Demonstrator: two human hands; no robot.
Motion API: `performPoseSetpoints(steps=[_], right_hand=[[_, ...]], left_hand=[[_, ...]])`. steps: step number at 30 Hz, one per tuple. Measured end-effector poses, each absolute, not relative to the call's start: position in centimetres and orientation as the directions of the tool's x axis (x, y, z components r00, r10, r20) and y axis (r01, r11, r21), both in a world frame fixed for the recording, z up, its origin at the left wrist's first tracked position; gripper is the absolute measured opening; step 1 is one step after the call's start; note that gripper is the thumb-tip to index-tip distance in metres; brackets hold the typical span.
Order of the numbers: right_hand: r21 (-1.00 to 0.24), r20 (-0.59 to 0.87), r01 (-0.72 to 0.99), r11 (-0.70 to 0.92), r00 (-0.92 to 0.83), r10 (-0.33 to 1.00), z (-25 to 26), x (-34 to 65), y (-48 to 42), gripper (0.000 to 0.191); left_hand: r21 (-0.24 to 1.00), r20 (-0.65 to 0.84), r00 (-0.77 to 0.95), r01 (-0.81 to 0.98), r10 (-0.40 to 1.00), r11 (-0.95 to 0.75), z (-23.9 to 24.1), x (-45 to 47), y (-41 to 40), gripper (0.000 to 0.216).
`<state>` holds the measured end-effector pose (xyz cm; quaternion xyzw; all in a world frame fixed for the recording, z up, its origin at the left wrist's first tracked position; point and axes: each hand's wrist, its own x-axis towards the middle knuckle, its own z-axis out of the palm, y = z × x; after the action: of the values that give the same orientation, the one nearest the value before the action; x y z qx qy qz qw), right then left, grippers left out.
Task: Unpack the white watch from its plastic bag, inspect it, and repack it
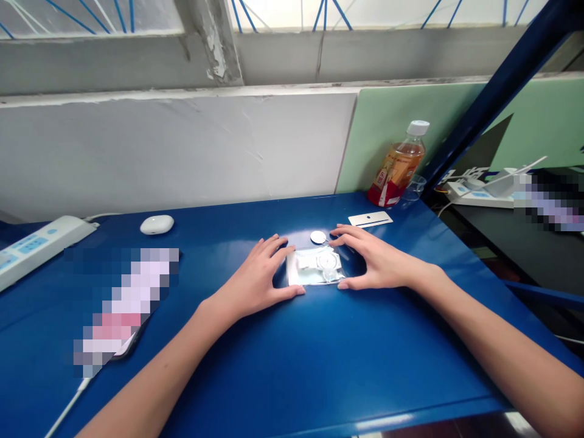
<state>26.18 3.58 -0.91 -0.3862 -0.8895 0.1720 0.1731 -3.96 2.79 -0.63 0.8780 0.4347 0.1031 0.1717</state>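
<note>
A small clear plastic packet (298, 267) with white, card-like contents and a round part lies flat on the blue tabletop between my hands. At its left edge is my left hand (260, 274), open, with the thumb along the near corner and the fingers at the far one. My right hand (374, 258) is curved open at the packet's right side, its thumb by the near right corner. Just beyond the packet, near my right fingertips, lies a white round disc (318, 238). Glare on the plastic hides what exactly is inside.
Behind my right hand lie a white card (370, 219) and a drink bottle (396, 167) with a white cap. To the left are a phone (130, 304) on a cable, a white earbud case (157, 224) and a power strip (41, 246). A blue post (497, 97) rises at right.
</note>
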Motion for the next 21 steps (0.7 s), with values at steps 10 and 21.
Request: performPoseSetpoints(steps=[10, 21], right_hand=[[-0.414, 0.187, 0.632, 0.656, -0.646, 0.740, -0.27, 26.39, 3.51, 0.077], [-0.491, 0.118, 0.654, 0.576, -0.605, 0.787, -0.44, 26.07, 3.57, 0.074]], left_hand=[[0.395, 0.054, 0.600, 0.721, 0.798, -0.569, -0.96, -4.14, 2.90, 0.079], [0.383, 0.046, 0.601, 0.727, 0.798, -0.570, -0.83, -4.07, 2.89, 0.079]])
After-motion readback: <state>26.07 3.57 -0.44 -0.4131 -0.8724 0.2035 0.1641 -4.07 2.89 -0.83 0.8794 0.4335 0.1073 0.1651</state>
